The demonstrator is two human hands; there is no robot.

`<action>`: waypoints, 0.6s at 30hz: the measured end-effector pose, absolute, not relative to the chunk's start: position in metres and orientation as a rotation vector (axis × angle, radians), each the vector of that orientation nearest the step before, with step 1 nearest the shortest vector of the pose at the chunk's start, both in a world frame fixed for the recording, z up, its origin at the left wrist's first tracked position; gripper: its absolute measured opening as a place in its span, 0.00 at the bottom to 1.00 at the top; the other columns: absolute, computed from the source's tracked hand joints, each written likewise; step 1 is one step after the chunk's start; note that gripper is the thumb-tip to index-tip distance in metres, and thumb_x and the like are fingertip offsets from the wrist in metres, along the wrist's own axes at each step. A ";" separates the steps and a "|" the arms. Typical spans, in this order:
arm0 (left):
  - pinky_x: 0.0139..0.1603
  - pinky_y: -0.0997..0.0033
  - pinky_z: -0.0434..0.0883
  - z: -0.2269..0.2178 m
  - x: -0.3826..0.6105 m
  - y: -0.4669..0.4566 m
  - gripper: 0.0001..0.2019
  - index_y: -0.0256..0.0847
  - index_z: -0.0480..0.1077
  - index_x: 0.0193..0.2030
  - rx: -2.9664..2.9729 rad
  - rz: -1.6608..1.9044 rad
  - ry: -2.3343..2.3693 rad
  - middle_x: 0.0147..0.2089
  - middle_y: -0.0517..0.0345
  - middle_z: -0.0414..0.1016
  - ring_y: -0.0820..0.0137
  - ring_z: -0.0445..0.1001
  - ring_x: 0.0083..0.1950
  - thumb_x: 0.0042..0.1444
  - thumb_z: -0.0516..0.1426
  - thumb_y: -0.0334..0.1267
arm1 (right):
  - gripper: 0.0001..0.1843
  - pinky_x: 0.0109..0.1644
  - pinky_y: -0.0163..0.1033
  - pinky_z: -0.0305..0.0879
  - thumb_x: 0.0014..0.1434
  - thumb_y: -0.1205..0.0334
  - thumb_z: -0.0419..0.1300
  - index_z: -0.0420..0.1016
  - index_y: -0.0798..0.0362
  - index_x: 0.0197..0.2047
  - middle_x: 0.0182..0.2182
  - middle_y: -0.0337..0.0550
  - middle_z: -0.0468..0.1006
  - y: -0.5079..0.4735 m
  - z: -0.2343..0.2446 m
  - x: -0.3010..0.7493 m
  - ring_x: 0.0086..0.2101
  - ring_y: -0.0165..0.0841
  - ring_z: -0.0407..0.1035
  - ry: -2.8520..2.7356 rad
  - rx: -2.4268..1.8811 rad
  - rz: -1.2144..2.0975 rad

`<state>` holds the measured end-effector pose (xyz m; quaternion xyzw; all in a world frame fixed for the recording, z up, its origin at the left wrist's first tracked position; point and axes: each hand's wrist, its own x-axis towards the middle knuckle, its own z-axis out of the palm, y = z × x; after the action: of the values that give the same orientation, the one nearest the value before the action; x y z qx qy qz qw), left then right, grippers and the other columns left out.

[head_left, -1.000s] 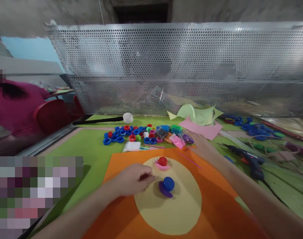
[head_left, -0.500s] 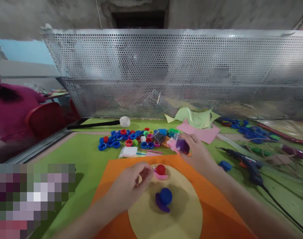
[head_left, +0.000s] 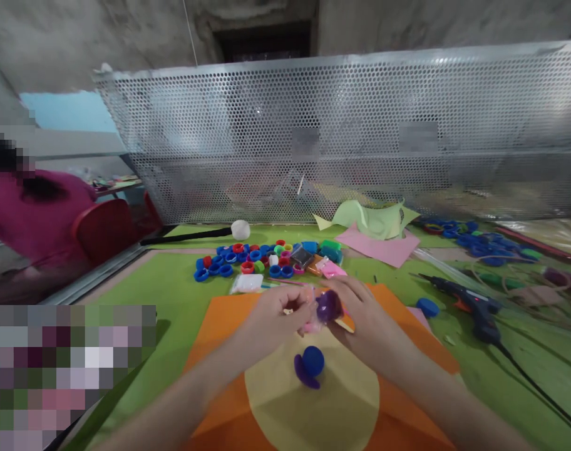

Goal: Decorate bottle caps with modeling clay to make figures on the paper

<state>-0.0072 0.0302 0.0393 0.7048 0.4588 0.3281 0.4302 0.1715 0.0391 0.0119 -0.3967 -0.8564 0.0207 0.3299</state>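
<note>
Both hands meet above the upper part of a cream paper circle [head_left: 313, 413] on an orange sheet [head_left: 220, 332]. My right hand [head_left: 360, 313] is closed around a small clear packet of purple clay-like material [head_left: 329, 307]. At its left edge, the fingers of my left hand [head_left: 280, 313] pinch the clear plastic. Below the hands, a blue bottle cap [head_left: 313, 361] lies on the circle, touching a curved purple piece [head_left: 304, 373]. The red ball-like piece near the circle's top is hidden behind my hands.
Behind the sheet lie many coloured bottle caps [head_left: 229, 255] and small packets [head_left: 248, 283]. A glue gun [head_left: 478, 313] with a cable is on the right, near a loose blue cap [head_left: 427, 307]. A perforated metal screen [head_left: 267, 125] stands at the back. A person in pink [head_left: 46, 213] sits left.
My right hand has brought the purple packet left and nearer, over the circle. My left hand has moved right and up, and now pinches the packet's edge. The view has shifted slightly.
</note>
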 end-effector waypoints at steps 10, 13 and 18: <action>0.26 0.75 0.60 0.029 0.000 0.010 0.14 0.40 0.57 0.21 1.643 0.960 1.157 0.23 0.63 0.61 0.75 0.60 0.26 0.54 0.51 0.43 | 0.16 0.32 0.37 0.57 0.54 0.55 0.60 0.57 0.52 0.23 0.22 0.35 0.66 0.019 0.033 0.160 0.27 0.31 0.61 -2.338 -1.040 0.462; 0.28 0.75 0.60 0.025 -0.001 0.008 0.14 0.40 0.60 0.24 1.738 0.959 1.142 0.25 0.62 0.60 0.74 0.59 0.27 0.59 0.47 0.42 | 0.14 0.31 0.35 0.56 0.58 0.61 0.56 0.58 0.52 0.24 0.21 0.35 0.66 0.019 0.031 0.157 0.26 0.30 0.61 -2.314 -1.075 0.496; 0.31 0.74 0.60 0.025 -0.003 0.007 0.12 0.41 0.58 0.25 1.928 1.009 1.199 0.27 0.62 0.59 0.72 0.60 0.30 0.59 0.45 0.39 | 0.11 0.36 0.36 0.57 0.64 0.65 0.47 0.63 0.51 0.30 0.26 0.35 0.69 0.018 0.029 0.158 0.28 0.29 0.62 -2.334 -0.911 0.570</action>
<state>-0.0035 0.0070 0.0250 0.7345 0.4567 0.3843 0.3229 0.1576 0.0175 0.0288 -0.3401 -0.8715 0.2128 0.2820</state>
